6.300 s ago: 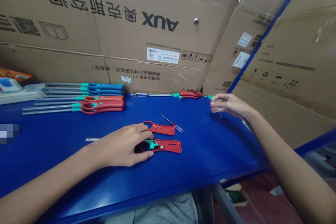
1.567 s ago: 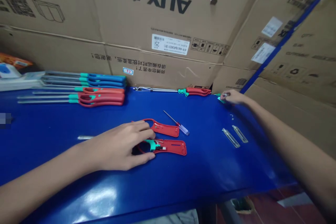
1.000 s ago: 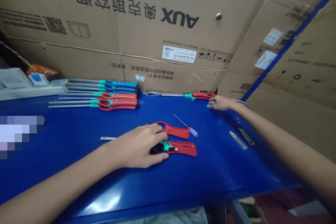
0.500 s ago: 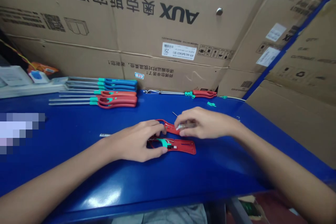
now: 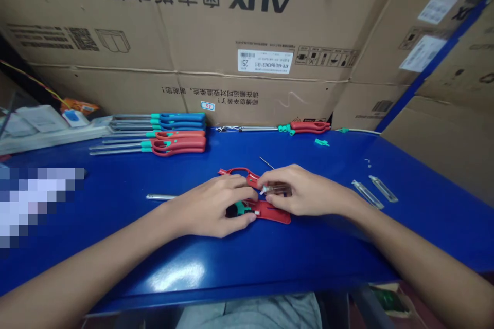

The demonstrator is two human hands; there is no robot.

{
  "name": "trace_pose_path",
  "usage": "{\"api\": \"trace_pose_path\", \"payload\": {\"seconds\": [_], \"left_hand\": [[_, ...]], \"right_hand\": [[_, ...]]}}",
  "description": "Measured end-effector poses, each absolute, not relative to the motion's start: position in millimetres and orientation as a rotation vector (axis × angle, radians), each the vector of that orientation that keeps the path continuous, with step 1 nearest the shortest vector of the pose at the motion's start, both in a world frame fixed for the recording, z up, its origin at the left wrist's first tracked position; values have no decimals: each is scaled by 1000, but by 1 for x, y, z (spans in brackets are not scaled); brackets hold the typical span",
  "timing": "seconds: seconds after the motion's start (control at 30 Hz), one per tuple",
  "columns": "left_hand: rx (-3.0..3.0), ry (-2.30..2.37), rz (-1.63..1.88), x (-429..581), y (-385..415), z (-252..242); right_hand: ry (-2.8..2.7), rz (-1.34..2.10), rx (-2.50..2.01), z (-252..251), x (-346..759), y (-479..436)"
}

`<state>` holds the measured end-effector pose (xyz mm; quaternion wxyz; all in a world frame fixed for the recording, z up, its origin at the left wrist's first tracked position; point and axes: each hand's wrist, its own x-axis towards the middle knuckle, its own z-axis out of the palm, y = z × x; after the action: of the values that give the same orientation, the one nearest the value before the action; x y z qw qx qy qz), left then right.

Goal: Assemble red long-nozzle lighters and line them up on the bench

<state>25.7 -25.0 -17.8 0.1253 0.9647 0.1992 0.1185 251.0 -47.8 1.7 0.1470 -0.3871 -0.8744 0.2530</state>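
Red shells (image 5: 277,214): 2, the nearer clasped under closed left hand (image 5: 210,208) fingers. Screwdriver (image 5: 278,189): 1, pinched by right hand (image 5: 305,196). Clear tubes (image 5: 367,194): 2.

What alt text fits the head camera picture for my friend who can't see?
On a blue table, the left hand holds down an open red lighter while the right hand grips a small screwdriver right by it. More long lighters lie stacked at the back left, before cardboard boxes.
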Motion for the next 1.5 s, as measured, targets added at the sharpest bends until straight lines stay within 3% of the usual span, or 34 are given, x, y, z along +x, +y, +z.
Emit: {"api": "trace_pose_path", "payload": {"seconds": [0.17, 0.4, 1.5], "left_hand": [[2825, 535, 323, 24, -25, -12], [2822, 496, 305, 23, -26, -16], [2747, 646, 659, 23, -27, -17]], "right_hand": [[-2506, 485, -1091, -12, 247, -49], [-2524, 407, -1084, -15, 248, -48], [-2385, 437, -1198, -15, 243, -49]]}}
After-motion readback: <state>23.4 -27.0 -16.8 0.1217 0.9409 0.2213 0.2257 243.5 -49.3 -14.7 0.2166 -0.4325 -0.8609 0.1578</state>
